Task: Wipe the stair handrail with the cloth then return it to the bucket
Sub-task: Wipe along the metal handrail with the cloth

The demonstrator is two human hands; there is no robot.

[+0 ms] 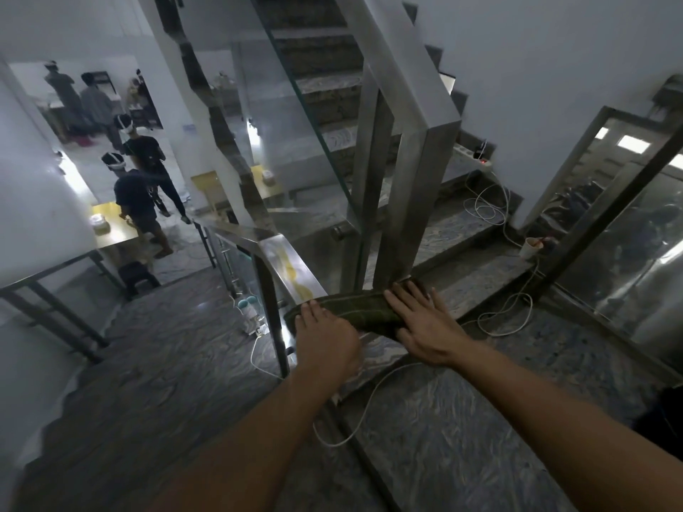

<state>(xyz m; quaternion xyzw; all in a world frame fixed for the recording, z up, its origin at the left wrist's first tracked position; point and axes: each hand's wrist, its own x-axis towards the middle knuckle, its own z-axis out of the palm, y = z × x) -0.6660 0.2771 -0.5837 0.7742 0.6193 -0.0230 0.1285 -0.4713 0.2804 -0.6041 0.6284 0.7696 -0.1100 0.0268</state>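
Observation:
A dark green cloth (354, 309) lies folded across the flat steel handrail (286, 264) where it turns at the landing, just below the upright steel post (406, 201). My left hand (325, 334) presses on the cloth's left end, fingers closed over it. Flat on the cloth's right end rests my right hand (421, 323), its fingers spread and touching the base of the post. No bucket shows in view.
Glass panels (314, 149) hang under the rail. White cables (495, 312) trail over the marble landing and steps, beside a cup (531, 247) and a power strip (475, 157). A steel-framed glass door (628, 230) stands on the right. Several people stand on the floor below (140, 186).

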